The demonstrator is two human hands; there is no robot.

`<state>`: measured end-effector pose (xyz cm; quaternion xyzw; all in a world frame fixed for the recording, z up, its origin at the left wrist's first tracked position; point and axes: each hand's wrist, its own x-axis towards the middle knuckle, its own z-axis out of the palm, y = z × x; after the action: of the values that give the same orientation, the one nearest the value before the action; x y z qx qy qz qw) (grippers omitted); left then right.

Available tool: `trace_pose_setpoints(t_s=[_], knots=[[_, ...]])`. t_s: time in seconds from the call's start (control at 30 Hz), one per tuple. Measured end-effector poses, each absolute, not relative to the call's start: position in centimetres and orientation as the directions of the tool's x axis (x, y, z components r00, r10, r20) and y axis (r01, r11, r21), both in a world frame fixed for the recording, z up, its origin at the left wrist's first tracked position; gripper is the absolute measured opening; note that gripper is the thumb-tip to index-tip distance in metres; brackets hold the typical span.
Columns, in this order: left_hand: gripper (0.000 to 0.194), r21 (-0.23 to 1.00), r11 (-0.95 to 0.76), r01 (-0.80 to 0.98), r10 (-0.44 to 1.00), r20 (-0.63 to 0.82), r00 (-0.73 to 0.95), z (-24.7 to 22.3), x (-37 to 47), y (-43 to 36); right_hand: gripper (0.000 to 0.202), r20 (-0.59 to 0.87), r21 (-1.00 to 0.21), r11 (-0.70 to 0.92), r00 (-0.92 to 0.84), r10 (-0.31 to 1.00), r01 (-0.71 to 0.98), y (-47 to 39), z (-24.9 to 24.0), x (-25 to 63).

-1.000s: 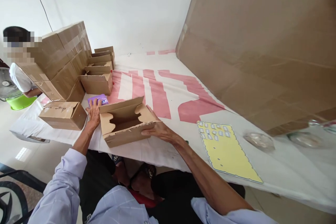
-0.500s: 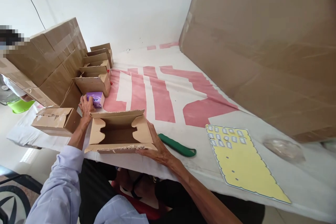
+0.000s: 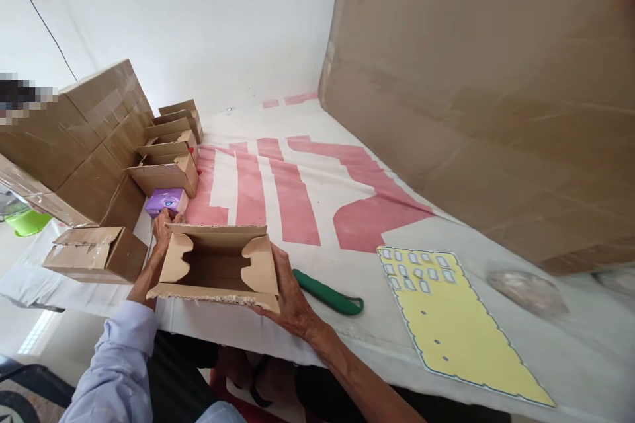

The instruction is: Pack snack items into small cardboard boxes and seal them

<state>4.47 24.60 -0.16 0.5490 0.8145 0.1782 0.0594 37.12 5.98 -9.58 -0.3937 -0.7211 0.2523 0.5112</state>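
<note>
- Since the earlier frame, the left hand [image 3: 163,232] is shifting from the left end of the purple pack [image 3: 166,199] to its near side, closer to the held box [image 3: 215,269].
- That hand is touching the pack with curled fingers; I cannot tell whether it is gripping.
- The right hand [image 3: 292,297] is grasping the right end of the held box, which is standing mouth up at the near edge of the bench [image 3: 342,268]; the pack is lying just beyond its left corner.
- The box could be tipping off that edge if the right hand slackens, since no other support is showing.
- A flap could be bending if the left forearm, passing close beside it, catches it.
- The green tool [image 3: 327,292] is lying near the right hand, where a sideways sweep could be knocking it.
- Counting: one held box, one purple pack, one green tool, one yellow sheet [image 3: 476,337] carrying about thirteen pale tags, one closed carton [image 3: 96,254], and at least three row boxes [image 3: 163,178] standing open.
</note>
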Motion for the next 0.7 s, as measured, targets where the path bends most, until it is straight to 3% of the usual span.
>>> trace_pose_setpoints(t_s=[0.33, 0.7], knots=[[0.027, 0.4, 0.317, 0.86, 0.904, 0.148, -0.402, -0.8, 5.1, 28.1, 0.124, 0.561, -0.745, 0.582, -0.165, 0.811, 0.327, 5.9, -9.0, 37.1], [0.021, 0.514, 0.136, 0.847, 0.956, 0.156, -0.249, -1.6, 5.5, 34.3, 0.123, 0.523, -0.795, 0.537, -0.132, 0.842, 0.283, 5.8, -9.0, 37.0]])
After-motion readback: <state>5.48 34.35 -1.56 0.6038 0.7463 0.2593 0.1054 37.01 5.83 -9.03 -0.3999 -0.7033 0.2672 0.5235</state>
